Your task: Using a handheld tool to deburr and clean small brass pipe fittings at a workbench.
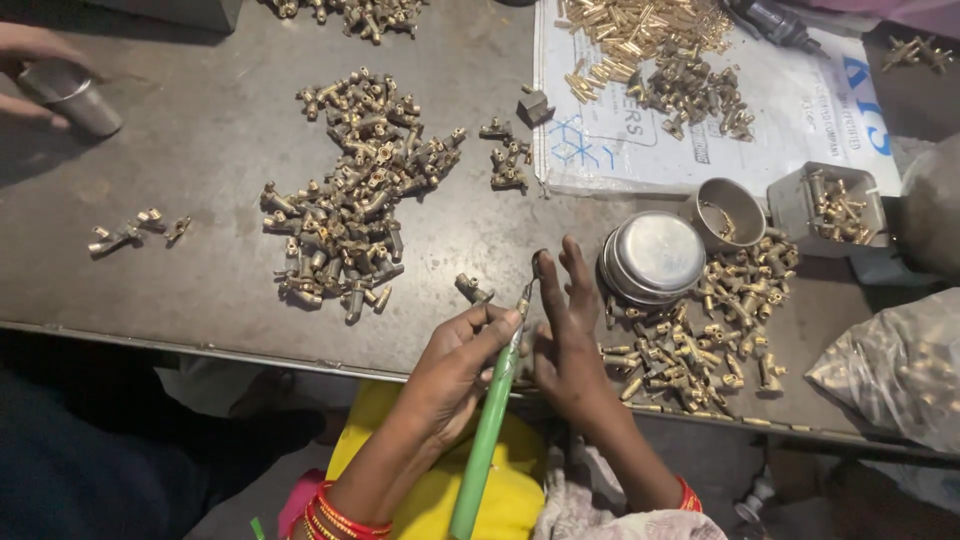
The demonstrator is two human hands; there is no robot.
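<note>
Left hand (455, 365) is wrapped around a long green-handled tool (487, 440), tip poking a small brass fitting (535, 268) pinched in the right hand (568, 335) fingers near the table edge (200, 345), between fitting piles.

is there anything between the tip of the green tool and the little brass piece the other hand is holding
Nothing visible. The left hand holds the green-handled tool with its tip right at the small brass fitting pinched in the right hand. The loose fitting on the table lies just to the left, off that line.
</note>
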